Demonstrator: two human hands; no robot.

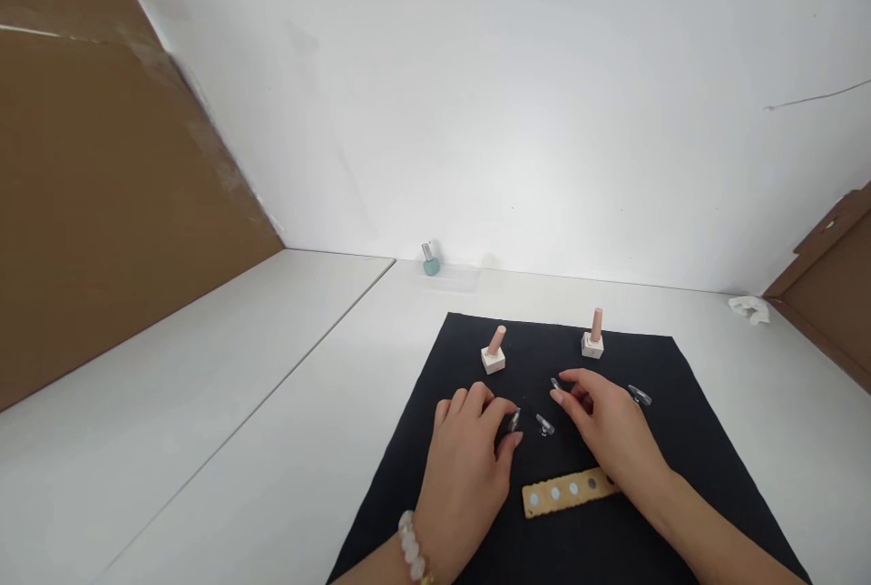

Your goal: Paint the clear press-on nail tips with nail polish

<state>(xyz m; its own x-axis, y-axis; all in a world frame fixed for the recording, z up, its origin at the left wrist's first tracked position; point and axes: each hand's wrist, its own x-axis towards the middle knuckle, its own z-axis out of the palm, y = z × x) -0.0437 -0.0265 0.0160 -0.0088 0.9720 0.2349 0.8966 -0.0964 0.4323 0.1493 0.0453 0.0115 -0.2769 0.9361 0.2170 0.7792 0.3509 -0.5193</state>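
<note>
My left hand, with a beaded bracelet at its wrist, has thumb and index finger around a clear false nail tip. Another clear nail tip sits at the fingertips of my right hand, pinched between thumb and index finger. Between the hands a third nail tip rests on a small metal foot on the black cloth. To the right of my right hand is one more tip. A gold strip with round pale and dark spots lies below, its right end hidden under my right hand.
Two nail polish bottles with pink caps, one at the left and one at the right, stand on the cloth's far part. A teal bottle leans by the white wall. Crumpled white tissue lies at far right, near brown cardboard.
</note>
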